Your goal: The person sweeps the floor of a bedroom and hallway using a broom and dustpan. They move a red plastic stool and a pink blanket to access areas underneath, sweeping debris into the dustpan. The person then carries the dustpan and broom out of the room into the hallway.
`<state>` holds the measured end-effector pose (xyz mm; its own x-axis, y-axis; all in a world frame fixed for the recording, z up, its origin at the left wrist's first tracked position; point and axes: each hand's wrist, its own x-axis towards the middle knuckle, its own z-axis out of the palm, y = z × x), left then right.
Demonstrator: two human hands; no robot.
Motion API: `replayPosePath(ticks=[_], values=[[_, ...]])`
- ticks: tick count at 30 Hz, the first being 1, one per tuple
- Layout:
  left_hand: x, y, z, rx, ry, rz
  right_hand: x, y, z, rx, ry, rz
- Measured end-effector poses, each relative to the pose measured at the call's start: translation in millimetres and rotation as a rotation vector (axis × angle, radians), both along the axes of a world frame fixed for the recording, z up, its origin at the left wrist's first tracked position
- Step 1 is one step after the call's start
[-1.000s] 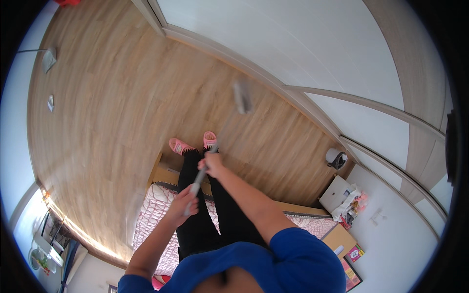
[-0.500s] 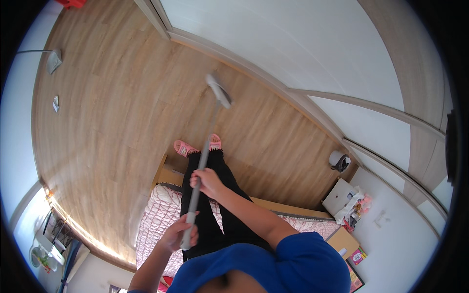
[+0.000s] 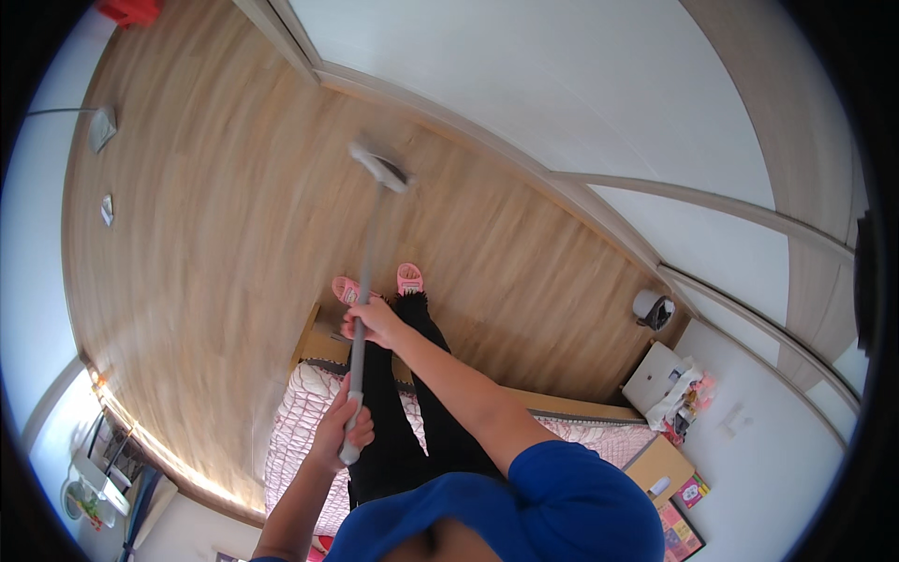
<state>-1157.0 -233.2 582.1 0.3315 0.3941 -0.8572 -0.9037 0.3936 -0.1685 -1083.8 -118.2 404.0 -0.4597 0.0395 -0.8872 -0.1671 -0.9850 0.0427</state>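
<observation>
A light grey long-handled broom (image 3: 380,170) reaches out in front of me, its pale head with dark bristles low over the wooden floor and a little blurred. My left hand (image 3: 339,429) is closed round the thick grip near the handle's top end. Farther down the shaft, my right hand (image 3: 374,322) wraps round it. Just beyond that hand are my feet in pink slippers (image 3: 409,280). A dustpan (image 3: 103,128) with a thin handle stands by the left wall.
Behind my legs is a bed (image 3: 304,412) with a pink-and-white patterned cover. Sliding wardrobe doors (image 3: 524,84) run along the far right. A small waste bin (image 3: 653,309) stands near a laptop (image 3: 654,377). At the left lies a small pale object (image 3: 107,210); a red item (image 3: 129,10) is beyond.
The broom head has swept to the left across the floor. My right hand has shifted left and slightly away from me with the shaft; both hands keep their hold.
</observation>
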Motion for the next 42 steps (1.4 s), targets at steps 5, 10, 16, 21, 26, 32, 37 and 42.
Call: replayPosePath(ticks=[5,10,16,21,26,32,37,42], values=[[-12.9,-24.9,42.7,0.039,-0.018,-0.030,-9.8,-4.1,37.9,-0.233,0.170,-0.445],[-12.4,-30.5,34.0,0.064,-0.073,-0.016,5.7,-14.8,34.6,-0.292,0.015,-0.528],[5.0,-21.8,21.0,0.092,-0.200,-0.015,37.9,-12.3,30.0,-0.173,0.030,-0.521],[21.1,-36.8,37.9,0.163,-0.374,-0.079,74.5,-23.1,71.4,-0.111,-0.078,-0.437],[30.3,-39.3,38.0,0.143,-0.455,-0.078,103.7,-23.8,95.4,-0.026,-0.304,-0.420],[42.6,-8.5,14.2,0.142,-0.473,-0.016,115.5,14.2,61.0,-0.023,-0.410,-0.369],[24.5,2.8,20.4,0.158,-0.292,0.156,42.4,40.0,47.2,0.039,-0.214,-0.198],[13.1,-11.2,44.8,0.142,-0.074,0.063,1.2,30.9,62.3,-0.004,0.016,-0.206]])
